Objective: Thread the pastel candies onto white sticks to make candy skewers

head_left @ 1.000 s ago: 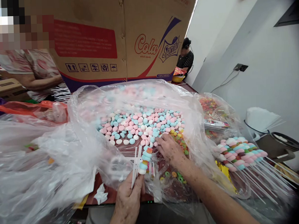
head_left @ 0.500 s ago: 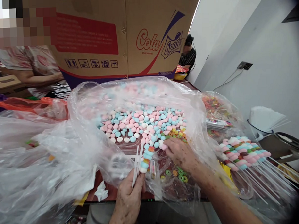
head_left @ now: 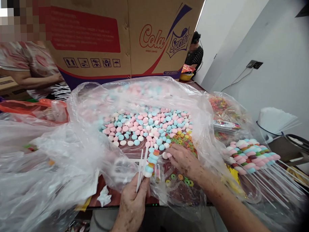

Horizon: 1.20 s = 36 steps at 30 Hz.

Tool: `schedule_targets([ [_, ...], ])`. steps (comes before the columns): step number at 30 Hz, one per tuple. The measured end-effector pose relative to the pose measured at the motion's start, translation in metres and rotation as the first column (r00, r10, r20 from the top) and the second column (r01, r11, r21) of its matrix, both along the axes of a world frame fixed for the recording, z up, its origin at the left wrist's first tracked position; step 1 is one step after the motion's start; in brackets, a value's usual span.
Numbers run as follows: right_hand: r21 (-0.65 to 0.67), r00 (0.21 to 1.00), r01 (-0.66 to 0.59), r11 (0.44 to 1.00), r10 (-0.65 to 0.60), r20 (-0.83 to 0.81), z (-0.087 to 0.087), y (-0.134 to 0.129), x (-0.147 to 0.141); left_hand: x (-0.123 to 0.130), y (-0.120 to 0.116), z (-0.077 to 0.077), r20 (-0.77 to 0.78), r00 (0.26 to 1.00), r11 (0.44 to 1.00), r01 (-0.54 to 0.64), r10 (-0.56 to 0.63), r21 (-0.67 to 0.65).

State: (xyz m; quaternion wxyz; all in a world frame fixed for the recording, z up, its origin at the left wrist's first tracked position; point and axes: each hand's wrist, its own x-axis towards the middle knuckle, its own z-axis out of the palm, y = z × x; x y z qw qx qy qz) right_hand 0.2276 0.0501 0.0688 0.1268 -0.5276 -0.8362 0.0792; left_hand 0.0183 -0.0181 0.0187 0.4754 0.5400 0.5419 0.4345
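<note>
My left hand [head_left: 134, 194] is closed around a few thin white sticks [head_left: 140, 170] and a candy skewer [head_left: 151, 162]. Threaded on that skewer are blue and white marshmallows with orange-yellow gummy rings between them. My right hand [head_left: 182, 160] has its fingertips pinched on a pale marshmallow [head_left: 165, 155], just right of the skewer. Beyond both hands a heap of pink, blue and white marshmallows [head_left: 144, 124] spreads inside a clear plastic bag [head_left: 201, 117]. Gummy rings [head_left: 183, 142] in green, yellow and orange are piled beside my right hand, partly covered by it.
Finished candy skewers [head_left: 254, 154] lie stacked at the right, near a holder of white paper sleeves [head_left: 277, 120]. A big cardboard box [head_left: 91, 37] stands behind the bag. Crumpled plastic [head_left: 39, 167] covers the left side. Two people [head_left: 37, 71] are beyond the box.
My right hand has shifted slightly left and down, nearer the skewer, with the pale marshmallow at its fingertips. More of the gummy ring pile shows. My left hand stays almost where it was.
</note>
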Motion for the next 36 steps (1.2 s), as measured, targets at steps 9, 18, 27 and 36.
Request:
schedule_targets([
  [9, 0.082, 0.979, 0.090, 0.993, -0.073, -0.192, -0.008, 0.002, -0.016, -0.001, -0.001, -0.003, -0.028, 1.000, 1.000, 0.005, -0.004, 0.018],
  [18, 0.287, 0.990, -0.094, 0.953, 0.120, -0.074, -0.014, -0.043, -0.013, -0.001, 0.000, 0.009, -0.038, 0.998, 0.999, 0.042, -0.042, -0.012],
  [27, 0.036, 0.862, 0.225, 0.974, -0.181, -0.474, -0.016, -0.037, -0.007, -0.001, -0.001, 0.005, -0.018, 0.999, 0.999, 0.046, -0.046, 0.006],
  [36, 0.180, 0.990, 0.111, 0.977, -0.093, -0.107, -0.025, -0.036, -0.016, 0.001, 0.000, 0.014, -0.041, 0.999, 1.000, 0.010, -0.009, 0.029],
])
